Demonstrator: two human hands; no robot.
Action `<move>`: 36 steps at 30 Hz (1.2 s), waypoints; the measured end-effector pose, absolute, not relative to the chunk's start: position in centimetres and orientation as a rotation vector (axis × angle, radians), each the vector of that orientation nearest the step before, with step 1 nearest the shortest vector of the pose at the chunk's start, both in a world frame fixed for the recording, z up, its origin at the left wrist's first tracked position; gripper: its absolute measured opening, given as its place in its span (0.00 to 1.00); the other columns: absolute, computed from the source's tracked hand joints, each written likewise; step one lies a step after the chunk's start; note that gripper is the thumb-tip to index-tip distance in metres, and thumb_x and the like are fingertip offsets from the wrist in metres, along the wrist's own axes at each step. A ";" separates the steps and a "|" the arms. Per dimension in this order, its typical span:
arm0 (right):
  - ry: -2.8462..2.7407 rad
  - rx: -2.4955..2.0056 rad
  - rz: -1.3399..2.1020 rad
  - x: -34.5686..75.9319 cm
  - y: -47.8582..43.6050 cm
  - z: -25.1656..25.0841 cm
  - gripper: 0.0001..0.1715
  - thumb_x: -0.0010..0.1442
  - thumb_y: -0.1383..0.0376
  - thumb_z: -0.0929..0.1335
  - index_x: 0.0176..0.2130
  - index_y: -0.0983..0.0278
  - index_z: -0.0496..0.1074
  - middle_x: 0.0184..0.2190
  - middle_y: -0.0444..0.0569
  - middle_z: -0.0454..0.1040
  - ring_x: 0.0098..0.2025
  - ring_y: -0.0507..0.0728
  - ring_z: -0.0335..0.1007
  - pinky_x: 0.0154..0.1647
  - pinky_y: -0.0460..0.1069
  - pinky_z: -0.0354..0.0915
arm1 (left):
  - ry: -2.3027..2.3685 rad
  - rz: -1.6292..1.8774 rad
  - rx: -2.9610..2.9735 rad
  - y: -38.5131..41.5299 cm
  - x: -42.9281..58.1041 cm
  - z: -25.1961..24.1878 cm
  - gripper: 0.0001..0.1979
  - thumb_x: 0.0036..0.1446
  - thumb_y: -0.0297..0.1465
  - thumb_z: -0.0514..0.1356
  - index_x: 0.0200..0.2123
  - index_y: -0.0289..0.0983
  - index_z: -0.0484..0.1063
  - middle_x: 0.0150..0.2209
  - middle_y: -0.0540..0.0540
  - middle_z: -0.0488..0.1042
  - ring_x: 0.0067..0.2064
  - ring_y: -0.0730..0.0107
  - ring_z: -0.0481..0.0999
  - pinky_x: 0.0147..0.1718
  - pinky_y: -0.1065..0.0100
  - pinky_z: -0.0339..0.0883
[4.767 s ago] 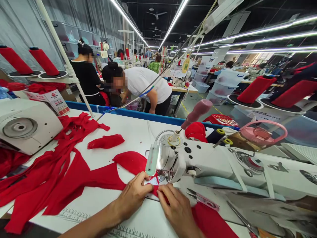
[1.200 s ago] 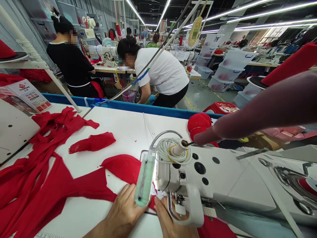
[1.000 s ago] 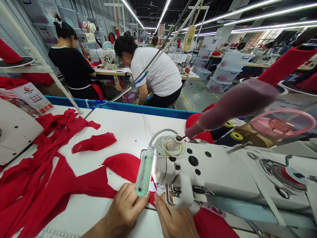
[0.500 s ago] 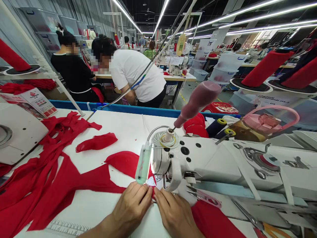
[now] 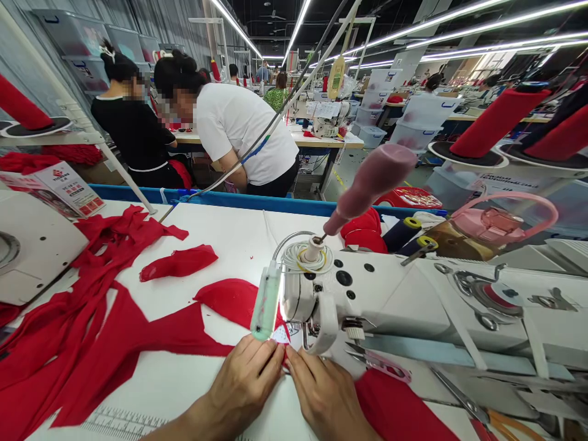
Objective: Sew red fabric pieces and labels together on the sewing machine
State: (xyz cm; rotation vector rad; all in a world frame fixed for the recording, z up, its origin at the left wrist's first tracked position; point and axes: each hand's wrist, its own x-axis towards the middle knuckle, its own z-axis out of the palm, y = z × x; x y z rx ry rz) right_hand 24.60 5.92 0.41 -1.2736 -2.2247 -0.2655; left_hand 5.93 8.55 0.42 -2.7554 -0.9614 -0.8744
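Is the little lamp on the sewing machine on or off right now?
On. The lamp throws a bright patch onto the white label under the needle.

Two hands (image 5: 248, 389), one sewing machine (image 5: 413, 300), one scissors (image 5: 376, 361).

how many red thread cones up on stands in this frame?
3. One red cone on the stand at far left; two at right: one red cone and another cut by the frame edge. More may lie outside the picture.
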 end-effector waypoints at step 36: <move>-2.344 -1.292 -0.031 25.6 5.3 1.2 0.21 0.67 0.75 0.59 0.55 0.64 0.70 0.35 0.47 0.70 0.34 0.56 0.62 0.38 0.52 0.57 | -0.887 -0.777 -2.658 8.5 5.8 -0.2 0.14 0.64 0.19 0.52 0.50 0.27 0.71 0.31 0.44 0.70 0.33 0.65 0.66 0.33 0.62 0.64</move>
